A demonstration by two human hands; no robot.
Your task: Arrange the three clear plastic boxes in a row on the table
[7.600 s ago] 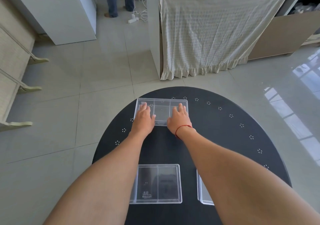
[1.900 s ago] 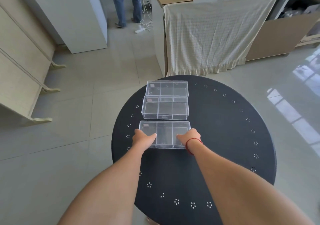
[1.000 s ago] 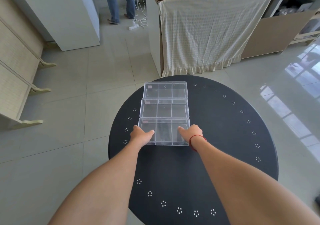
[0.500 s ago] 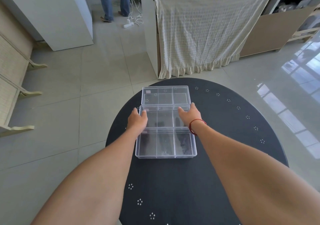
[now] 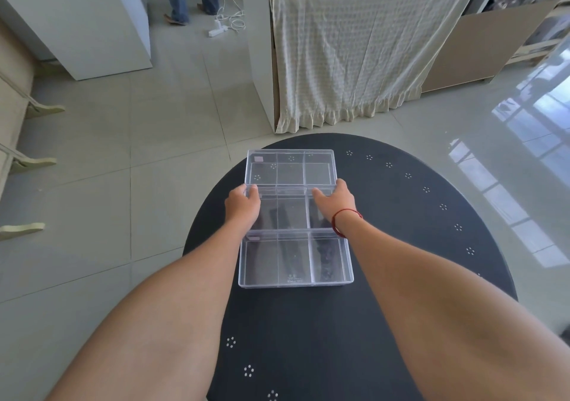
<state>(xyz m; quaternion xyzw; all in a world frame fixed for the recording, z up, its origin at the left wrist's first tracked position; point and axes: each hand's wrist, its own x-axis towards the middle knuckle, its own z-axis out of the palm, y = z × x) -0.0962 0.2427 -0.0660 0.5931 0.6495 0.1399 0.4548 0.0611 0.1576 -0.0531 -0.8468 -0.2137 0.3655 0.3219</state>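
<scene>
Three clear boxes lined near-to-far on round black table point(image 5: 401, 246), edges touching. Left hand point(image 5: 242, 206) and right hand point(image 5: 334, 201) clasp middle box point(image 5: 291, 212) at its far corners, beside far box point(image 5: 290, 167). Step: final squaring. Next, likely: nudge flush with near box point(image 5: 294, 258), release.

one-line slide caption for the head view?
Both hands, left hand and right hand, grip the middle box between far box and near box on the black table.
</scene>
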